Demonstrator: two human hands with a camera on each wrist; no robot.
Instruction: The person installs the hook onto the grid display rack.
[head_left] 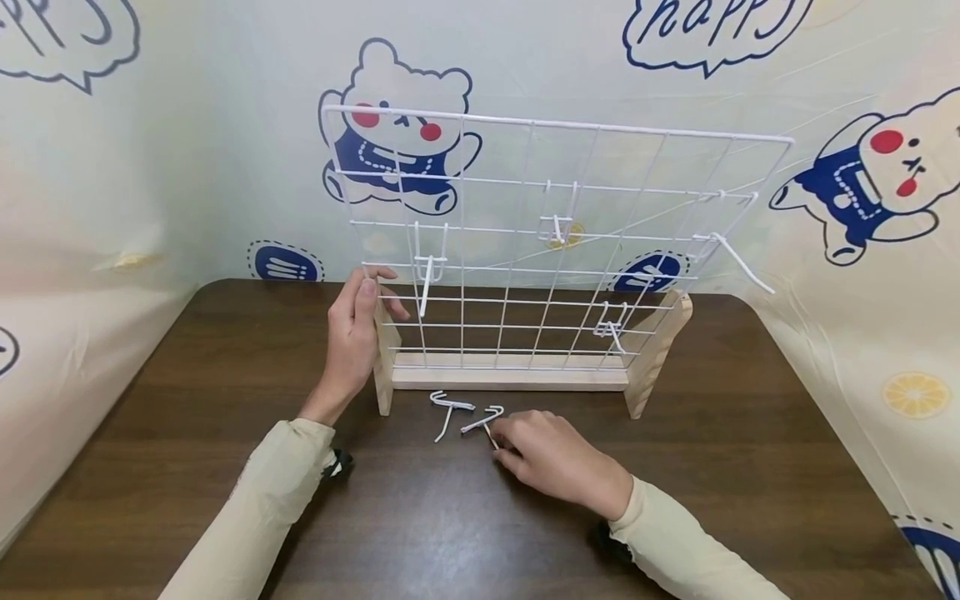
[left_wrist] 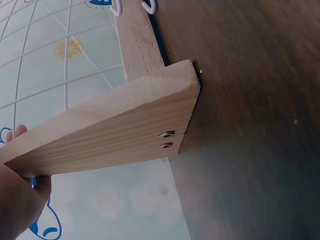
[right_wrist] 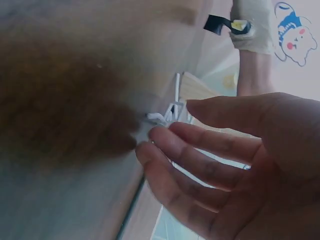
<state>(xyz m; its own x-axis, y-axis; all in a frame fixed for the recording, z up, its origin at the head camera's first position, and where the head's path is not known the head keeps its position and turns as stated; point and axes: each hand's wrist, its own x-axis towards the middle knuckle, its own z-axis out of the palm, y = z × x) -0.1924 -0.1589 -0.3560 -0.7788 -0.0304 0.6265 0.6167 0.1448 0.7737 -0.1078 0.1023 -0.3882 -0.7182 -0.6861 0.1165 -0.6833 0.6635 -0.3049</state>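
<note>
A white wire grid panel (head_left: pixel 510 268) stands upright in a pale wooden stand. My left hand (head_left: pixel 354 329) grips the stand's left side post (head_left: pixel 384 367), the thumb on the near side; the left wrist view shows the post (left_wrist: pixel 115 125) with the hand (left_wrist: pixel 20 200) at one end. On the table in front lie two white wire hooks, a left hook (head_left: pixel 450 407) and a right hook (head_left: pixel 483 421). My right hand (head_left: pixel 551 458) is at the right hook's prong, thumb and fingers spread around it; the right wrist view shows a gap between thumb and fingertips.
Several white hooks hang on the grid, among them a left one (head_left: pixel 429 271), an upper one (head_left: pixel 557 227), a low one (head_left: pixel 612 329) and a long one at the right edge (head_left: pixel 742 262). The dark wooden table (head_left: pixel 420 533) meets a printed cloth (head_left: pixel 247 167) behind.
</note>
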